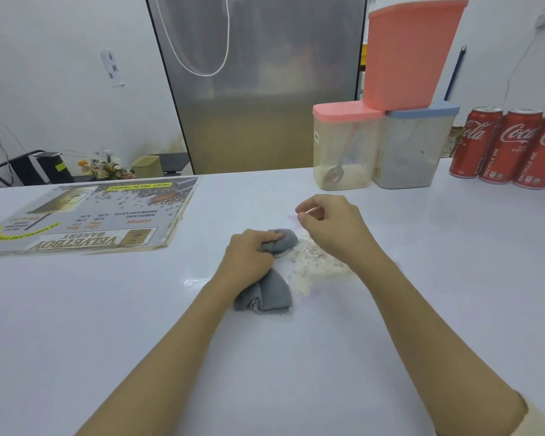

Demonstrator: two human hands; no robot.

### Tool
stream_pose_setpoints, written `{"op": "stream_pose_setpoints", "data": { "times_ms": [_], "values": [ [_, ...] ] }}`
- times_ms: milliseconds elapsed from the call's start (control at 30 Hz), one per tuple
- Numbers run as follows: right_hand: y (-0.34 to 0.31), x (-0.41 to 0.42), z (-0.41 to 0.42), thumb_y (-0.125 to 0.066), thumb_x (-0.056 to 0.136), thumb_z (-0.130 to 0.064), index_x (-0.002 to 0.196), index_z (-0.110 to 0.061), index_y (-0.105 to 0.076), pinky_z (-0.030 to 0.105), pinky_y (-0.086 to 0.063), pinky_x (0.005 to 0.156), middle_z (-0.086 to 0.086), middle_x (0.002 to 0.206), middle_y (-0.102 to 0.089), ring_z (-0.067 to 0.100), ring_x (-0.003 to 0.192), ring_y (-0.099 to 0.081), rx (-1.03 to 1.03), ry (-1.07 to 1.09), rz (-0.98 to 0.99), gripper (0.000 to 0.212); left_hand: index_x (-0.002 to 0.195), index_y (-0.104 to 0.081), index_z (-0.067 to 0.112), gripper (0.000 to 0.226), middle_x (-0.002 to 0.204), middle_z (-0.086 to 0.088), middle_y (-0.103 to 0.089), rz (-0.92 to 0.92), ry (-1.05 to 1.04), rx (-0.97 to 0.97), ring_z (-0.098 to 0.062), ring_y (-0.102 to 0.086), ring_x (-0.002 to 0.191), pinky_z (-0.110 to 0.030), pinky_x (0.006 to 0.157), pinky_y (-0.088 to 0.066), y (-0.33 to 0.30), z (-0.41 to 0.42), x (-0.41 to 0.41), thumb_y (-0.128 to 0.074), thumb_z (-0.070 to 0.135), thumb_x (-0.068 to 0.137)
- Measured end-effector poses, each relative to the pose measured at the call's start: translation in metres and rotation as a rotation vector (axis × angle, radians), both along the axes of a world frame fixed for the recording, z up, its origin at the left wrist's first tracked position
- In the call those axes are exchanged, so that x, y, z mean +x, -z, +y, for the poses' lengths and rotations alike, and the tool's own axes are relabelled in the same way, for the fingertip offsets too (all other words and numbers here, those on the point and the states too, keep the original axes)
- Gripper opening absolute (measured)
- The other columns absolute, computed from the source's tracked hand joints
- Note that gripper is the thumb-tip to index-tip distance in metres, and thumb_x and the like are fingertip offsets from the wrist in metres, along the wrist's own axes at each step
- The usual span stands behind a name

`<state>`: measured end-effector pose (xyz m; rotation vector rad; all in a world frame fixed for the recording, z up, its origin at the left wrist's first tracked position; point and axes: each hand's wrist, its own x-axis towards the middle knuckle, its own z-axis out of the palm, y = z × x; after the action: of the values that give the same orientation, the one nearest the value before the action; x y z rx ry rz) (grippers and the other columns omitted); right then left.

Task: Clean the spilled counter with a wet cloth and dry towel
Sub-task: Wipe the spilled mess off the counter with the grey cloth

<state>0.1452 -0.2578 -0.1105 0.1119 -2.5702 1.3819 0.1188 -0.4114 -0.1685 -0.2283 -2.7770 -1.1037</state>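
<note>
Grey cloth (272, 278): bunched, gripped by left hand (249, 256) beside powdery spill (312, 262) on tabletop (328, 357); right hand (331, 225) fingers loosely curled, empty.

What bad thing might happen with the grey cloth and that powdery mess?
The left hand grips the grey cloth right beside the powder spill, so a fast wipe might smear it wider across the counter. The right hand hovers over the spill, and its wrist might drag through the powder.
</note>
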Motion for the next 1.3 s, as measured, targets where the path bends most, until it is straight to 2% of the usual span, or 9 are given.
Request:
{"op": "stream_pose_setpoints", "data": {
  "times_ms": [133,300,367,500,733,933,1067,1200,1300],
  "values": [
    [-0.001,0.001,0.001,-0.051,0.093,-0.018,0.103,-0.016,-0.065,0.022,-0.047,0.060,-0.001,0.091,-0.060,0.013,0.078,-0.056,-0.008,0.001,-0.006,0.018,0.116,-0.068,0.019,0.055,0.116,-0.005,-0.067,0.098,-0.169,0.008,-0.028,-0.057,0.107,-0.026,0.079,-0.042,-0.007,0.008,-0.004,-0.042,-0.008,0.076],
    [0.002,0.002,-0.004,-0.051,0.092,-0.019,0.104,-0.017,-0.065,0.028,-0.048,0.071,0.001,0.097,-0.061,0.015,0.087,-0.057,0.036,-0.014,-0.041,0.019,0.113,-0.070,0.021,0.055,0.108,-0.003,-0.070,0.042,-0.005,0.055,-0.022,-0.061,0.098,-0.015,0.069,-0.043,-0.002,0.023,0.007,-0.042,-0.005,0.074],
    [0.002,0.002,-0.005,-0.051,0.092,-0.019,0.105,-0.017,-0.065,0.028,-0.048,0.070,0.001,0.099,-0.061,0.015,0.088,-0.057,0.042,-0.021,-0.046,0.019,0.105,-0.073,0.024,0.050,0.104,0.004,-0.071,-0.030,0.021,0.219,-0.013,-0.063,0.095,-0.009,0.067,-0.043,-0.007,0.013,0.011,-0.046,-0.006,0.076],
    [0.000,0.002,-0.001,-0.050,0.092,-0.019,0.105,-0.017,-0.065,0.023,-0.047,0.061,-0.002,0.089,-0.061,0.010,0.075,-0.056,0.016,-0.016,-0.048,0.019,0.091,-0.075,0.030,0.036,0.098,0.010,-0.073,-0.072,-0.094,0.598,-0.010,-0.063,0.099,-0.020,0.079,-0.045,-0.025,-0.021,0.005,-0.060,0.008,0.065],
    [-0.001,0.001,0.001,-0.045,0.093,-0.012,0.106,-0.015,-0.065,0.024,-0.044,0.060,0.003,0.098,-0.063,0.015,0.078,-0.056,-0.004,-0.001,-0.045,0.024,0.123,-0.060,0.015,0.046,0.125,-0.009,-0.060,0.045,-0.431,0.112,-0.030,-0.051,0.115,-0.029,0.086,-0.038,-0.002,-0.045,-0.020,-0.045,-0.002,0.082],
    [-0.008,0.000,0.012,-0.035,0.086,0.002,0.103,-0.015,-0.064,0.032,-0.050,0.074,0.010,0.102,-0.066,0.026,0.091,-0.063,-0.076,0.079,-0.075,0.038,0.088,-0.060,0.022,0.034,0.103,-0.006,-0.065,-0.006,-0.039,0.006,-0.029,-0.056,0.099,-0.035,0.082,-0.046,-0.008,0.031,-0.018,-0.035,0.010,0.069],
    [-0.007,0.002,0.013,-0.036,0.084,0.004,0.100,-0.013,-0.063,0.029,-0.048,0.065,0.014,0.102,-0.066,0.027,0.089,-0.062,-0.099,0.069,-0.105,0.036,0.107,-0.069,0.015,0.044,0.107,-0.002,-0.069,-0.074,0.100,0.251,-0.020,-0.062,0.103,-0.028,0.088,-0.050,-0.012,0.040,-0.003,-0.042,-0.003,0.078],
    [-0.005,0.001,0.013,-0.033,0.085,0.003,0.100,-0.015,-0.063,0.027,-0.045,0.058,0.013,0.100,-0.066,0.030,0.091,-0.063,-0.102,0.059,-0.106,0.037,0.110,-0.065,0.017,0.043,0.093,0.005,-0.068,-0.141,0.024,0.625,0.001,-0.061,0.077,-0.005,0.065,-0.045,-0.037,0.003,0.002,-0.047,-0.014,0.085],
    [-0.004,0.001,0.012,-0.032,0.085,0.003,0.103,-0.014,-0.063,0.026,-0.045,0.056,0.012,0.101,-0.065,0.030,0.093,-0.064,-0.105,0.069,-0.104,0.040,0.109,-0.064,0.018,0.040,0.087,0.003,-0.066,-0.087,-0.112,0.670,-0.001,-0.061,0.067,-0.012,0.060,-0.046,-0.045,-0.035,-0.006,-0.049,-0.011,0.086]
  ]
}}
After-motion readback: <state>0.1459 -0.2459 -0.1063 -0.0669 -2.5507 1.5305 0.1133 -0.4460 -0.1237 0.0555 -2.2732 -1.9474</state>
